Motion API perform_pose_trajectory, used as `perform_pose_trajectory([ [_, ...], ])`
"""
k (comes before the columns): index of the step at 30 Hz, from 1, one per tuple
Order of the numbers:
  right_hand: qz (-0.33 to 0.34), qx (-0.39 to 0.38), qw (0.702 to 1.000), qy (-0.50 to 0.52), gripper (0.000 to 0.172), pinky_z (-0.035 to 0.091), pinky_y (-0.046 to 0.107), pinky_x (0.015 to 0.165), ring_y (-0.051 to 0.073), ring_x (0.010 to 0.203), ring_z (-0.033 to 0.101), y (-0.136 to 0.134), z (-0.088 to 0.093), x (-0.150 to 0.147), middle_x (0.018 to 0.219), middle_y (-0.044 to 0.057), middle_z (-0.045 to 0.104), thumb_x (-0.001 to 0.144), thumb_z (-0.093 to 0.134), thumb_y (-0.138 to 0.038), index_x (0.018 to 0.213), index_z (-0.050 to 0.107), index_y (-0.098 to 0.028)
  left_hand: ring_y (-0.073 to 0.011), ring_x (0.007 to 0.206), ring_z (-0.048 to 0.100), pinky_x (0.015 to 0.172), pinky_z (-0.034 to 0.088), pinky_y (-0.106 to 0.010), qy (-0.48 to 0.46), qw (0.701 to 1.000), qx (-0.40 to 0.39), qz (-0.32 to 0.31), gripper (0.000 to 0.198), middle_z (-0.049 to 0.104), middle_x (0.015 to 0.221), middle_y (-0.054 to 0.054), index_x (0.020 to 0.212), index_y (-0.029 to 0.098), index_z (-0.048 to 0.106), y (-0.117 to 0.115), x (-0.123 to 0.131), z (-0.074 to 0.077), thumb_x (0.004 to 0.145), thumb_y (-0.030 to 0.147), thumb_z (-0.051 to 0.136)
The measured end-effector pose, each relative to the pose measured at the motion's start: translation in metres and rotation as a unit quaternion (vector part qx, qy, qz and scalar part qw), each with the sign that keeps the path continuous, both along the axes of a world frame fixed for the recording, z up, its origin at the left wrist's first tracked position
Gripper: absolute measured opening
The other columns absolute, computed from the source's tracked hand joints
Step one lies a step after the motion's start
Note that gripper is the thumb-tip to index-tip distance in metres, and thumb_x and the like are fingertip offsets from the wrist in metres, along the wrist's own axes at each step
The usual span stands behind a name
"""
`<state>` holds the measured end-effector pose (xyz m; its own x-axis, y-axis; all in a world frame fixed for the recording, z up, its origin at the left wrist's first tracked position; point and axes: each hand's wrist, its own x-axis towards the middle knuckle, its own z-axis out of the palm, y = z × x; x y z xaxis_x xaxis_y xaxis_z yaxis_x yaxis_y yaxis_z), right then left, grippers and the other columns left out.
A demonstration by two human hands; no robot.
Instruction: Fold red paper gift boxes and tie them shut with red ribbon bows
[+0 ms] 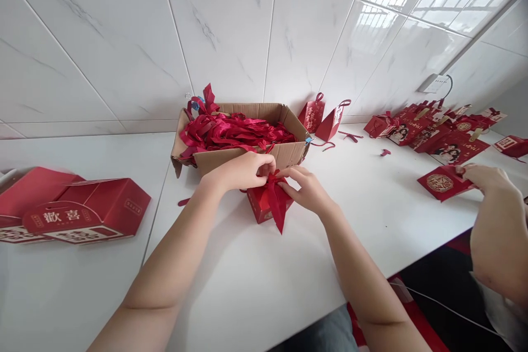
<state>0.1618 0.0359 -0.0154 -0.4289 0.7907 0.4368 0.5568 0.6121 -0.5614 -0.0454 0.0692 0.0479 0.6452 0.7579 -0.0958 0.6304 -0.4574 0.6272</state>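
Note:
A small red gift box [258, 206] stands on the white table between my hands. Red ribbon [277, 203] is gathered at its top, and one pointed tail hangs down the front. My left hand [247, 171] has its fingers pinched on the ribbon at the box's upper left. From the right, my right hand [304, 187] pinches the same ribbon with thumb and fingers. The exact shape of the ribbon under my fingertips is partly hidden. Just behind my hands sits a cardboard box [218, 163] heaped with red ribbons [239, 131].
Larger red boxes [103, 206] lie at the left. Two red tags or pouches [312, 115] lean by the tiled wall. Ribbon scraps [350, 136] are scattered nearby. At right, a co-worker's hand [487, 176] holds a red box [443, 182] before several finished-looking boxes [454, 146].

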Motion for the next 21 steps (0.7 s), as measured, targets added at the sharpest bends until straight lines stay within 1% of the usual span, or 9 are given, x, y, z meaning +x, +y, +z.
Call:
perform_pose_trajectory([
  [2, 0.028, 0.003, 0.999, -0.027, 0.026, 0.051, 0.038, 0.081, 0.021, 0.088, 0.063, 0.005, 0.007, 0.002, 0.096, 0.005, 0.07, 0.088, 0.049, -0.021, 0.103, 0.069, -0.027, -0.0141, 0.061, 0.058, 0.051, 0.041, -0.023, 0.004, 1.0, 0.001, 0.002, 0.016, 0.065, 0.079, 0.002, 0.088, 0.025, 0.057, 0.0, -0.001, 0.0, 0.074, 0.022, 0.05],
  [4, 0.052, -0.016, 0.997, -0.051, 0.029, 0.051, 0.036, 0.077, 0.021, 0.087, 0.062, 0.009, 0.016, 0.005, 0.096, 0.005, 0.07, 0.088, 0.049, -0.02, 0.102, 0.072, -0.028, -0.0145, 0.063, 0.059, 0.051, 0.042, -0.023, 0.01, 1.0, 0.001, 0.003, 0.015, 0.065, 0.08, 0.002, 0.087, 0.025, 0.056, 0.001, -0.002, 0.0, 0.073, 0.022, 0.05],
  [8, 0.057, -0.074, 0.991, -0.096, 0.033, 0.049, 0.031, 0.064, 0.017, 0.071, 0.059, 0.012, 0.035, 0.007, 0.087, 0.002, 0.069, 0.084, 0.051, -0.016, 0.101, 0.075, -0.032, -0.0151, 0.062, 0.058, 0.051, 0.042, -0.024, 0.019, 1.0, -0.007, 0.009, 0.016, 0.064, 0.08, 0.002, 0.087, 0.025, 0.057, 0.001, -0.002, 0.001, 0.072, 0.022, 0.051],
  [11, 0.074, -0.109, 0.984, -0.123, 0.043, 0.044, 0.028, 0.057, 0.015, 0.064, 0.056, 0.009, 0.045, 0.006, 0.081, 0.0, 0.067, 0.08, 0.047, -0.009, 0.098, 0.076, -0.035, -0.0156, 0.063, 0.058, 0.05, 0.041, -0.024, 0.023, 1.0, -0.01, 0.013, 0.015, 0.064, 0.078, 0.001, 0.085, 0.025, 0.058, -0.001, -0.001, 0.003, 0.071, 0.022, 0.051],
  [13, 0.088, -0.124, 0.98, -0.132, 0.051, 0.044, 0.027, 0.057, 0.014, 0.066, 0.056, 0.006, 0.048, 0.004, 0.082, 0.0, 0.067, 0.076, 0.044, -0.004, 0.098, 0.076, -0.037, -0.0157, 0.063, 0.057, 0.049, 0.04, -0.024, 0.029, 0.999, -0.007, 0.015, 0.015, 0.064, 0.077, 0.001, 0.084, 0.025, 0.058, -0.001, -0.001, 0.004, 0.07, 0.022, 0.052],
  [16, 0.098, -0.14, 0.975, -0.143, 0.058, 0.045, 0.028, 0.063, 0.015, 0.073, 0.058, 0.003, 0.051, 0.005, 0.086, -0.001, 0.068, 0.074, 0.04, 0.0, 0.101, 0.075, -0.038, -0.0156, 0.064, 0.057, 0.049, 0.039, -0.024, 0.041, 0.999, 0.007, 0.012, 0.016, 0.064, 0.076, 0.001, 0.083, 0.025, 0.06, 0.001, -0.001, 0.003, 0.07, 0.021, 0.051],
  [19, 0.096, -0.156, 0.97, -0.16, 0.056, 0.046, 0.028, 0.068, 0.016, 0.081, 0.059, 0.001, 0.053, 0.009, 0.094, 0.0, 0.069, 0.078, 0.041, -0.002, 0.111, 0.071, -0.035, -0.0154, 0.066, 0.059, 0.053, 0.041, -0.025, 0.052, 0.999, 0.011, 0.008, 0.019, 0.065, 0.078, 0.002, 0.085, 0.026, 0.062, 0.004, -0.003, 0.0, 0.072, 0.022, 0.05],
  [21, 0.072, -0.166, 0.97, -0.16, 0.051, 0.046, 0.027, 0.07, 0.016, 0.083, 0.06, 0.001, 0.055, 0.012, 0.099, 0.001, 0.069, 0.081, 0.044, -0.007, 0.12, 0.066, -0.032, -0.0154, 0.069, 0.061, 0.057, 0.044, -0.025, 0.057, 0.998, 0.009, 0.008, 0.02, 0.067, 0.083, 0.002, 0.087, 0.026, 0.065, 0.005, -0.003, -0.001, 0.073, 0.023, 0.05],
])
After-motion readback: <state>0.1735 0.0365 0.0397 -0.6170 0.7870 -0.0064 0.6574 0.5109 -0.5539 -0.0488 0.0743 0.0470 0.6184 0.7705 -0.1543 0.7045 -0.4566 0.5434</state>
